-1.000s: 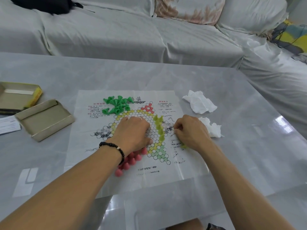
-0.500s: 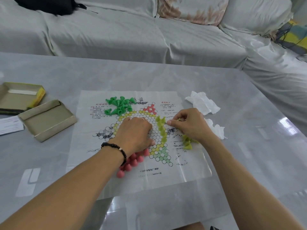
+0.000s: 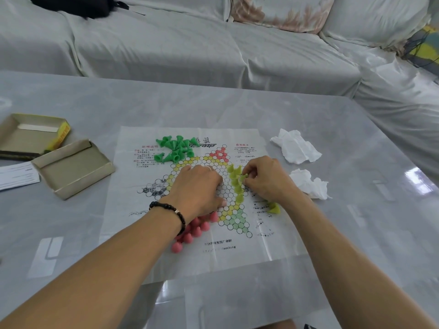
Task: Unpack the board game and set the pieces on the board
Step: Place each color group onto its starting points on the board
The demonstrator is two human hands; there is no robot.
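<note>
This is a home living room. A long corner sofa draped in pale grey-white cloth covers (image 3: 166,43) runs from ten o'clock round to three o'clock, with a pink-and-cream patterned cushion (image 3: 282,13) at twelve o'clock. In front stands a glossy grey marble-look coffee table (image 3: 356,233), with crumpled white paper tissues (image 3: 295,149) lying on it at two o'clock.
</note>
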